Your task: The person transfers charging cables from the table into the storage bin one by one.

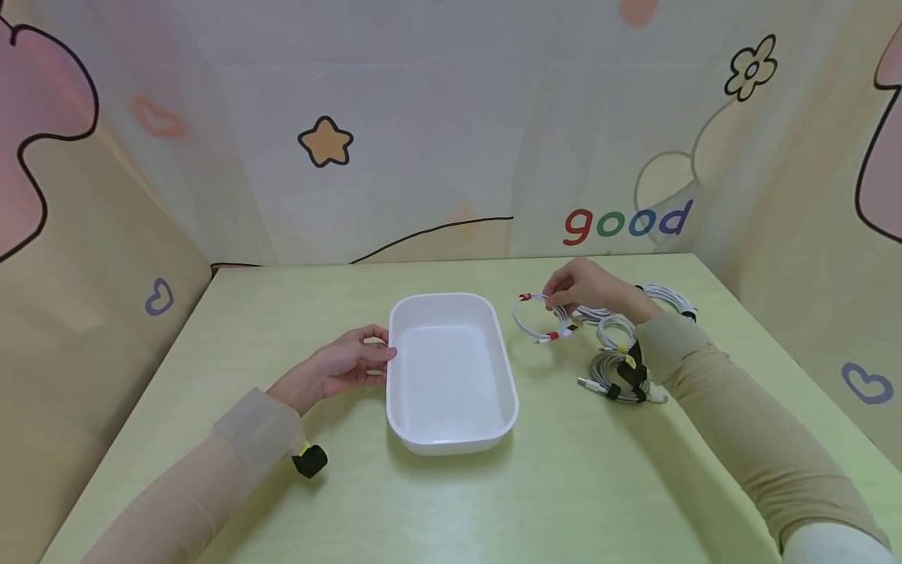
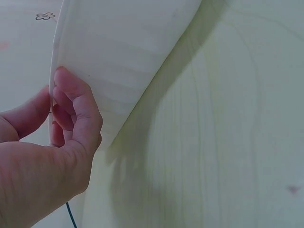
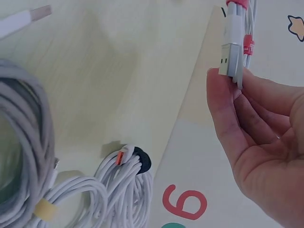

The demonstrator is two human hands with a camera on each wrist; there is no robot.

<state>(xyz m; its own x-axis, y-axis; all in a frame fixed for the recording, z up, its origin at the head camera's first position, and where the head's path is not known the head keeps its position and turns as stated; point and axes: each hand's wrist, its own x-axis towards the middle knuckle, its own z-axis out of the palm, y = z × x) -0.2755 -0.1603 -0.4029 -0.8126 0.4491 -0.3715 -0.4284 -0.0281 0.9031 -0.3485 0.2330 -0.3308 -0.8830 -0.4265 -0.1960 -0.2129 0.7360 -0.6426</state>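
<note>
My left hand [image 1: 350, 363] grips the left side of a white rectangular tray [image 1: 451, 450]. In the left wrist view, the thumb and curled fingertips pinch the rim of the tray [image 2: 118, 52] from either side. Right of the tray, my right hand [image 1: 586, 287] holds a small coiled white USB cable [image 1: 553, 336], raised over the table and bound with red ties. Seen from the right wrist, thumb and fingers pinch the coil near its metal USB plug [image 3: 229, 59]. Nothing lies inside the tray.
Under and beside my right forearm lie a grey coiled cable [image 1: 602, 368] with black ties, a small white coil [image 1: 616, 329] with a yellow tie and a larger white coil [image 1: 669, 296]. A printed curtain [image 1: 437, 157] rises behind the light green table [image 1: 282, 313].
</note>
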